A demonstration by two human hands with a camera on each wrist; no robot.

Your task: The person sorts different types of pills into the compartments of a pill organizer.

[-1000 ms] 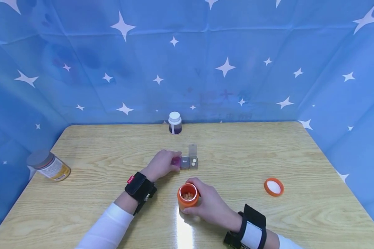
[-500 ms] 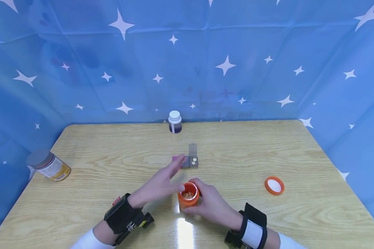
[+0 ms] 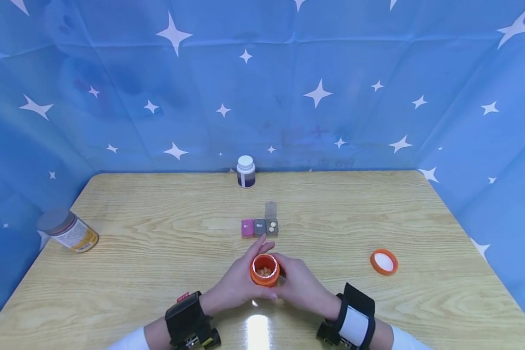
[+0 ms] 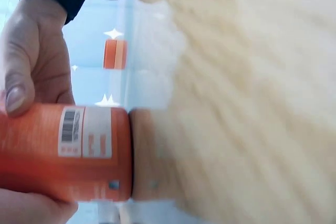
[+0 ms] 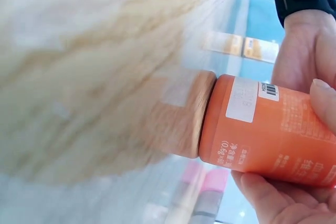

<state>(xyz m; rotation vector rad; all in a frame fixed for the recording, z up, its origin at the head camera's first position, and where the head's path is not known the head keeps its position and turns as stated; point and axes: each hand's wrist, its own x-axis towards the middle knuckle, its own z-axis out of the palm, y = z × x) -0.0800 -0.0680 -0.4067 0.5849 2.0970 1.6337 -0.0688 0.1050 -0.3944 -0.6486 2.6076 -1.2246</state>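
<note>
Standing upright on the table (image 3: 332, 218), the orange bottle (image 5: 268, 129) is placed midway between the left and right edges, its base in contact with the surface. It is held from both sides: its left wall is cupped by the left hand (image 3: 240, 282), and its right wall is gripped by the right hand (image 3: 299, 282), fingers and thumb curled round it. Pills (image 3: 264, 271) are seen inside the uncapped mouth. The pill box (image 3: 259, 227) is located beyond the bottle, toward the far edge; its right-end compartment is open, with the lid (image 3: 271, 209) turned back and two white tablets (image 3: 272, 228) inside. A white-capped bottle (image 3: 246, 172) is stood near the far edge, and a jar (image 3: 72, 232) at the left edge. The orange cap (image 3: 384, 262) is laid liner up toward the right edge.
</note>
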